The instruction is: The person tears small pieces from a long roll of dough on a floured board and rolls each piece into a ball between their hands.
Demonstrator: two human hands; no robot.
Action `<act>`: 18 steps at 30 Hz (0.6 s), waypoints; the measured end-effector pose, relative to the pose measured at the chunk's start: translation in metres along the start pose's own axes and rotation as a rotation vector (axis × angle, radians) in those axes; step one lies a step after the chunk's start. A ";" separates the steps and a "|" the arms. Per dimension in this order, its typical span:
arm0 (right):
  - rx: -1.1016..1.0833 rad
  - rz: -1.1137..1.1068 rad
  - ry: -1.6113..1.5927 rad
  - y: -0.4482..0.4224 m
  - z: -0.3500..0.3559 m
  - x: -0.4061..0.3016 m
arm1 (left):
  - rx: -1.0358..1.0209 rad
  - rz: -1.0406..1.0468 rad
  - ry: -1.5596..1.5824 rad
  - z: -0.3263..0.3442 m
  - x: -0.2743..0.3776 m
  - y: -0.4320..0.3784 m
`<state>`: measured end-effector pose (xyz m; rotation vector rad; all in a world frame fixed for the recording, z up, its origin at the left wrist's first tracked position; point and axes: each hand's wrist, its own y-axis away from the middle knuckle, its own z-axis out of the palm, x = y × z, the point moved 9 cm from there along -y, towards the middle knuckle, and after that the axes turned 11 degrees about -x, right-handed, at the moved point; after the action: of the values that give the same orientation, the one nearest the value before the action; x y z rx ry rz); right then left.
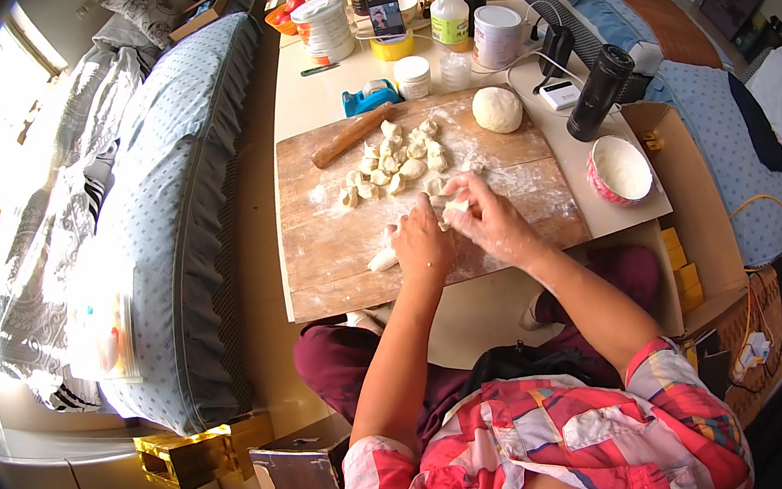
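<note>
On a floured wooden board (332,253), my left hand (422,240) is closed around a roll of dough (383,260), whose end sticks out to the left. My right hand (489,218) pinches a small dough piece (459,205) between thumb and fingers, close beside the left fingers. Several cut dough pieces (390,161) lie in a loose cluster just beyond both hands. A wooden rolling pin (353,135) rests at the board's far left, and a round ball of dough (498,110) sits at its far right.
Right of the board stand a bowl of flour (621,170), a black bottle (599,92) and a white power bank (560,95). Beyond its far edge are a blue tape dispenser (369,98), a white jar (413,78), a large tin (497,37) and a propped phone (385,11).
</note>
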<state>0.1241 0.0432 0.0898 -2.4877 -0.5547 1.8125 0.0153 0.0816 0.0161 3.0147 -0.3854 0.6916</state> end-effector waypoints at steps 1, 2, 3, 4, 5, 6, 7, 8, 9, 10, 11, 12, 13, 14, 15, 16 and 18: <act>0.083 0.076 0.128 -0.003 -0.012 0.018 | -0.003 0.020 0.012 -0.002 0.001 0.000; 0.051 0.173 0.124 -0.002 -0.018 0.039 | -0.007 0.039 0.024 -0.004 0.001 0.000; 0.015 0.274 0.120 0.001 -0.022 0.055 | -0.013 0.054 0.038 -0.008 0.001 0.002; 0.034 0.172 0.277 0.001 -0.027 0.051 | -0.029 0.075 0.000 -0.011 0.002 0.002; 0.050 0.115 0.287 0.000 -0.028 0.053 | -0.062 0.081 0.021 -0.013 0.001 0.001; 0.066 0.060 0.298 -0.001 -0.029 0.052 | -0.096 0.086 0.043 -0.016 0.001 0.002; 0.083 0.005 0.309 0.000 -0.029 0.050 | -0.131 0.093 0.065 -0.016 0.001 0.002; 0.127 0.003 0.349 0.001 -0.032 0.054 | -0.130 0.086 0.089 -0.015 -0.002 0.001; 0.170 -0.002 0.387 0.000 -0.033 0.054 | -0.127 0.076 0.112 -0.016 -0.005 0.000; 0.215 -0.007 0.425 0.001 -0.036 0.053 | -0.124 0.067 0.135 -0.017 -0.007 0.000; 0.181 0.010 0.406 0.001 -0.034 0.057 | -0.125 0.061 0.137 -0.016 -0.008 -0.001; 0.146 0.030 0.385 0.001 -0.031 0.052 | -0.129 0.054 0.139 -0.016 -0.009 -0.002; 0.108 0.048 0.365 0.001 -0.026 0.043 | -0.132 0.045 0.142 -0.016 -0.011 -0.002; 0.032 0.093 0.261 0.000 -0.012 0.038 | -0.070 0.063 0.114 -0.015 -0.015 -0.001; -0.047 0.135 0.157 0.000 0.007 0.031 | -0.005 0.078 0.085 -0.009 -0.025 0.000; -0.098 0.082 0.159 0.000 0.018 0.023 | 0.058 0.101 0.057 -0.012 -0.025 0.001; -0.135 0.068 0.049 -0.001 0.033 0.036 | 0.072 0.100 0.013 -0.015 -0.021 0.001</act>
<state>0.1029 0.0480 0.0456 -2.6619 -0.6165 1.7880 -0.0099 0.0864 0.0202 3.0742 -0.5253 0.7473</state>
